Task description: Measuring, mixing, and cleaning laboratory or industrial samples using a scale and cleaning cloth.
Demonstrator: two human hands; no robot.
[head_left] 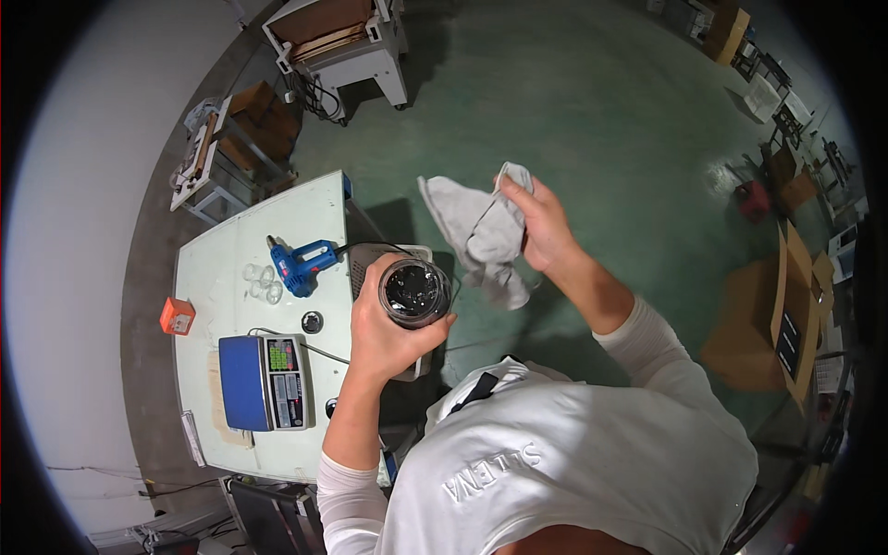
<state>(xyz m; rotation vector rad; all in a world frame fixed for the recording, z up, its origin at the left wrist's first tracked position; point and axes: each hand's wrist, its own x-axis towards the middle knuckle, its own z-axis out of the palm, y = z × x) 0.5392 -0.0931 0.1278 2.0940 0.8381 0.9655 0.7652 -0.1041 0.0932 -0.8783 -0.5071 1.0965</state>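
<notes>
My left hand is wrapped round an uncapped glass jar, its mouth facing up. Black, glossy matter with bright specks shows inside the jar. To the right and farther forward, my right hand grips a crumpled light grey cloth by its upper part. The cloth's lower end hangs loose, apart from the jar. On the table left of the jar lies a blue heat gun with a dark cord. Several small clear glass cups stand beside it. A round black lid lies closer to me.
A digital scale with a blue pan sits on the white table, near an orange box. A ventilated grey case stands at the table's right side. An open cardboard box is on the right; a white machine stands far ahead.
</notes>
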